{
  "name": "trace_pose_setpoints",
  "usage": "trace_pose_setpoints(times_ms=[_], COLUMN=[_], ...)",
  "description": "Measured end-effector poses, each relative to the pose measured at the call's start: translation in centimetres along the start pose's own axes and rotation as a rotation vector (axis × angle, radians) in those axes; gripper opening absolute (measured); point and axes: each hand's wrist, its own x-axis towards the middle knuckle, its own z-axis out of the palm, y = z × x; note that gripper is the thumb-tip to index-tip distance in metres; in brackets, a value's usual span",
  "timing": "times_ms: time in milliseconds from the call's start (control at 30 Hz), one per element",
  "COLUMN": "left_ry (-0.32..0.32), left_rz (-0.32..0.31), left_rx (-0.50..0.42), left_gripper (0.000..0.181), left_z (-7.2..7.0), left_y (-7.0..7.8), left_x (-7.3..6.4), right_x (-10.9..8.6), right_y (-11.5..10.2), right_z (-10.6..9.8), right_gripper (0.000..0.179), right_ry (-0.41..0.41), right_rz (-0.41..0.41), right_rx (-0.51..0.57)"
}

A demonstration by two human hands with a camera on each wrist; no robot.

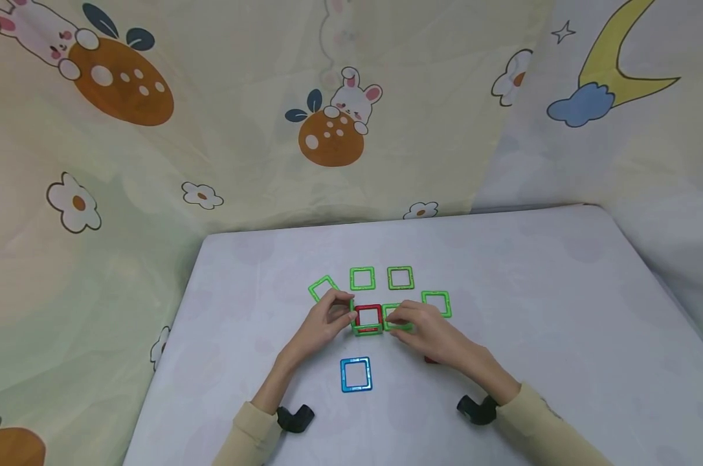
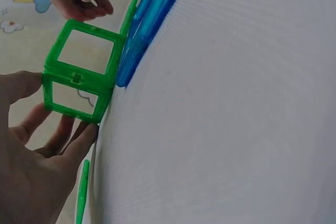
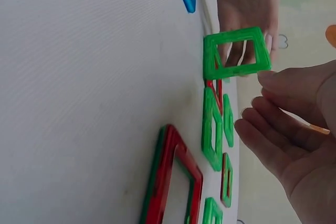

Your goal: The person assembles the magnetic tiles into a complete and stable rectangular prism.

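Note:
Green square magnetic tiles stand on edge around a red square tile (image 1: 369, 307); the front green tile (image 2: 79, 74) joins another at a corner. My left hand (image 1: 327, 320) is at the left side of this build, thumb and fingers pinching the standing green side tile (image 2: 73, 114). My right hand (image 1: 430, 330) hovers over a flat green tile (image 1: 408, 327) to the right of the red one. Its thumb (image 3: 270, 81) is close to a corner of the standing green tile (image 3: 239, 71); the other fingers are loosely bent and hold nothing.
Green tiles lie behind the build: one tilted at left (image 1: 312, 290), two at the back (image 1: 353, 278) (image 1: 412, 278), one at right (image 1: 448, 304). A blue tile (image 1: 344, 375) lies in front. A red tile (image 3: 195, 174) lies under my right forearm.

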Motion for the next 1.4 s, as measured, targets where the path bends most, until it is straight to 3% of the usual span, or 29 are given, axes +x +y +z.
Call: trace_pose_setpoints(times_ms=[800,1067,1400], left_ry=[0.005,-0.004,-0.013], left_rz=[-0.024,0.003,-0.002], left_rx=[-0.012,-0.039,-0.018], left_gripper=[0.041,0.042,0.042], left_z=[0.1,0.0,-0.1], left_y=[0.2,-0.2,0.0], left_x=[0.2,0.2,0.1], right_x=[-3.0,-4.5,-5.7], right_y=[2.2,2.6,3.0], right_z=[-1.2,-1.8,-2.3], right_gripper=[0.032,0.034,0.052], right_ry=[-0.002,-0.038,-0.072], right_rz=[0.003,0.071,0.168], right_rx=[-0.118,-0.138,-0.21])
